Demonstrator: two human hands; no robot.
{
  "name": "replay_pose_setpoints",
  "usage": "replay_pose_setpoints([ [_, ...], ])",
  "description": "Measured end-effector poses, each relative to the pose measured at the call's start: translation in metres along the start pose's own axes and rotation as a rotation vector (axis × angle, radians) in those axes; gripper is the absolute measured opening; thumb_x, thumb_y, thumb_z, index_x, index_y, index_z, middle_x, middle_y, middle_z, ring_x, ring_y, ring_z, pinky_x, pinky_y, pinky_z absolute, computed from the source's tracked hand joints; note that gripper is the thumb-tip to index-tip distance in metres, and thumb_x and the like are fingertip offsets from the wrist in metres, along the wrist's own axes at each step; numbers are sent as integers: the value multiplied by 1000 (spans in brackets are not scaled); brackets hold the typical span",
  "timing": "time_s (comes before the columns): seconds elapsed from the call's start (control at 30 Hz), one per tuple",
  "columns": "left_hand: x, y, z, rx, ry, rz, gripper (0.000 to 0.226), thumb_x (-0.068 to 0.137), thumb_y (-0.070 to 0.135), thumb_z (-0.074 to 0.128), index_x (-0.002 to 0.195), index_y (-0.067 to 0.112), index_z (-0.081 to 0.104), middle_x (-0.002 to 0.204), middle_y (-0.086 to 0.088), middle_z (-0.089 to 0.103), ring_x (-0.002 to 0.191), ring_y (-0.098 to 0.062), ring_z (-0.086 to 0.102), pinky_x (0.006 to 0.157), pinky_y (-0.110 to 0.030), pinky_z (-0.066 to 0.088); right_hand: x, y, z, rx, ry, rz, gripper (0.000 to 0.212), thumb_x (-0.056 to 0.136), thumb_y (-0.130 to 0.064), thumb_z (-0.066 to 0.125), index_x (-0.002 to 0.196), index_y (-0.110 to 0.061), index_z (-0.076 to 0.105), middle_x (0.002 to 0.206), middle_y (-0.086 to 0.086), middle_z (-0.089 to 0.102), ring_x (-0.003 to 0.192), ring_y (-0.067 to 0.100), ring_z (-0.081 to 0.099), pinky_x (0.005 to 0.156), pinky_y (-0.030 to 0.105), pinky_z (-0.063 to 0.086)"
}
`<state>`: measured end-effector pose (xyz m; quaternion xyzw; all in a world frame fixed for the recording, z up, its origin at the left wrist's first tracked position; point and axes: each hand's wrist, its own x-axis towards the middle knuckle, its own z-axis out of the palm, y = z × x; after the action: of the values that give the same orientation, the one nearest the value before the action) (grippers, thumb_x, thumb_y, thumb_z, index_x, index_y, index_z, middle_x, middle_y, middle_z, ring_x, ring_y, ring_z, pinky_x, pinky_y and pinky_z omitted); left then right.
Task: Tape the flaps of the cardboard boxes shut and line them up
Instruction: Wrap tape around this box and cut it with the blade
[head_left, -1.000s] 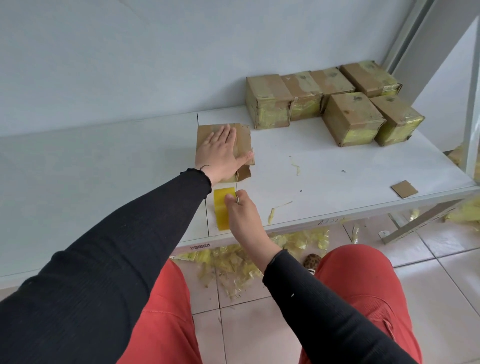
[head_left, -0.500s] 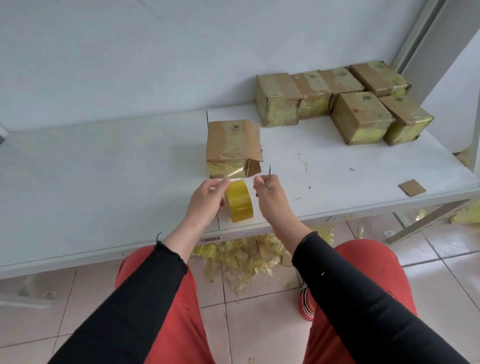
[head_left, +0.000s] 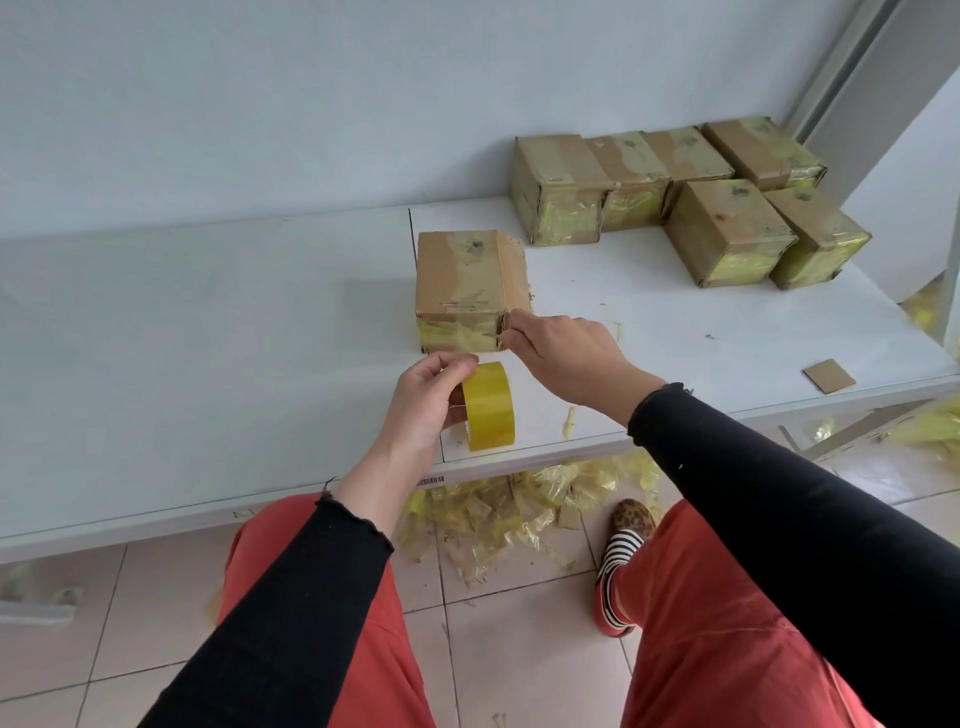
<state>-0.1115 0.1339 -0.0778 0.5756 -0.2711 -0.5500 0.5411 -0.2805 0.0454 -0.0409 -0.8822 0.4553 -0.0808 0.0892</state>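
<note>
White laminate tabletop (head_left: 208, 322), glossy, seam running front to back near centre; barcode sticker on front edge. Pale blue-grey wall behind, no marks. Tiled floor (head_left: 519, 649) below, grey grout lines.

L to R: left hand (head_left: 426, 400) at front edge of table, fingers and thumb curled round yellow tape roll (head_left: 489, 406), roll standing on edge on tabletop. Just behind roll, single cardboard box (head_left: 467, 280), flaps closed on top, yellowish tape over near face, sitting right of seam, well apart from the others. Right hand (head_left: 566, 353) at box's near right corner, fingertips pinched together against the cardboard edge; cannot tell if sth thin is held between them. Black sleeves both arms, red trousers below.

Further R, back of table: row of four taped boxes (head_left: 634, 176) along wall, touching side by side; two more (head_left: 727, 231) in front of row's right end, also touching. Small cardboard scrap (head_left: 828, 375) flat near right front edge. Bits of yellow film scattered on tabletop.

Under table: heap of crumpled yellow tape scraps (head_left: 519, 509) on tiles, more at far R. Metal frame upright at top right corner.
</note>
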Motion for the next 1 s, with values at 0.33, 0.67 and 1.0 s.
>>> replay_pose_setpoints([
  [0.33,5,3,5,6,4,3,7,97,15,67,97,8,67,73,0,69,65,-12,66,57,-25,54,19,6,25,-300,22,-38,29,111,-42,25,103,-21,44,64,-6,53,49,17,41,47,30,23],
  [0.67,6,5,3,-5,7,-20,13,92,19,72,80,19,68,71,3,68,61,-11,65,50,-21,49,8,12,15,-24,287,7,27,104,-51,38,109,-25,45,78,-6,64,56,21,54,47,25,24],
  [1.0,1,7,2,197,-64,-74,10,87,18,76,78,17,72,76,-5,67,66,-18,62,63,-29,49,42,5,22,-151,139,13,50,97,-6,46,137,-37,44,101,-4,57,84,24,58,52,30,29],
])
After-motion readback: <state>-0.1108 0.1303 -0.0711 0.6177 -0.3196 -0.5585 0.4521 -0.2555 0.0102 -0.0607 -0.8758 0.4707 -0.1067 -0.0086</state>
